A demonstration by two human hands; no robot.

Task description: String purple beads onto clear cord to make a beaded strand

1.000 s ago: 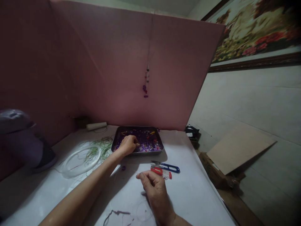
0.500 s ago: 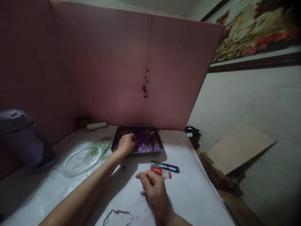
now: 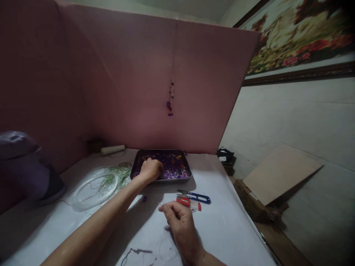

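Observation:
My left hand [image 3: 151, 170] reaches into a dark tray [image 3: 189, 170] of small purple, clear and red beads [image 3: 170, 168]. Its fingers point down and are bunched together among the beads; whatever is between the tips is hidden. Over the front of the table, my right hand [image 3: 179, 221] pinches a thin clear thread [image 3: 158, 203] between thumb and forefinger. Below it lies a faint loop of clear line [image 3: 168, 249]. Just beyond that hand are a red-and-clear lighter [image 3: 190, 203] and blue thread snips [image 3: 198, 197]. A purple bead [image 3: 144, 198] rests between tray and hand.
At left, a coil of clear line [image 3: 76, 199] and green threads [image 3: 109, 181] lie near a grey-purple appliance [image 3: 29, 170]. A white roll [image 3: 112, 149] sits behind them. A beaded strand [image 3: 170, 98] hangs against the pink partition [image 3: 133, 81]. Dark cord [image 3: 137, 251] lies in front.
My left hand has shifted slightly right among the beads, its fingers lower in the tray. My right hand keeps its pinch almost in place. The whole view has moved a little.

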